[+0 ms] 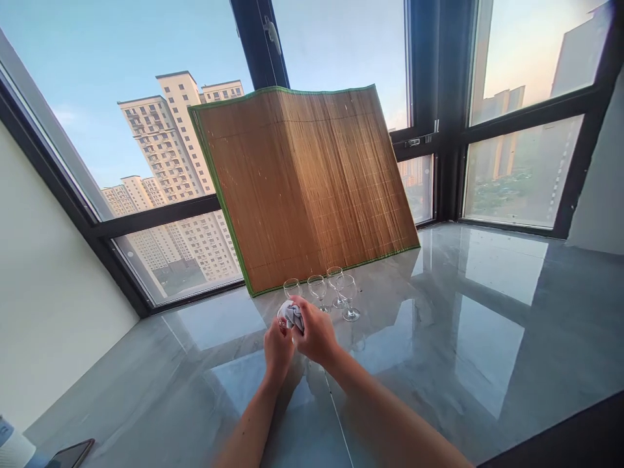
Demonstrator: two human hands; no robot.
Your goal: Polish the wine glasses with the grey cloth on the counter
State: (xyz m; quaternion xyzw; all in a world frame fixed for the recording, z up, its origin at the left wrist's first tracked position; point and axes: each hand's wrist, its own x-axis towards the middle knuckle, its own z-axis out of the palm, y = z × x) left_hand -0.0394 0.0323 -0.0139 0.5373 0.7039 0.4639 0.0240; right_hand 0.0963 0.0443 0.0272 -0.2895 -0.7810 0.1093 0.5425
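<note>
Close together over the stone ledge, both my hands work on one small stemmed glass, mostly hidden behind fingers. My left hand is closed around its lower part. A crumpled grey-white cloth is bunched at the glass's mouth, and my right hand grips it, thumb and fingers pressed in. How deep the cloth goes inside cannot be made out. Just beyond my hands stand several clear wine glasses, upright on their feet. The nearest on the right is a wine glass; another wine glass is partly covered by my hands.
A brown bamboo mat with green edging leans against the windows behind the glasses. The glossy grey marble ledge reflects the light. At the lower left lie a phone and a white-and-blue object, cut off by the frame.
</note>
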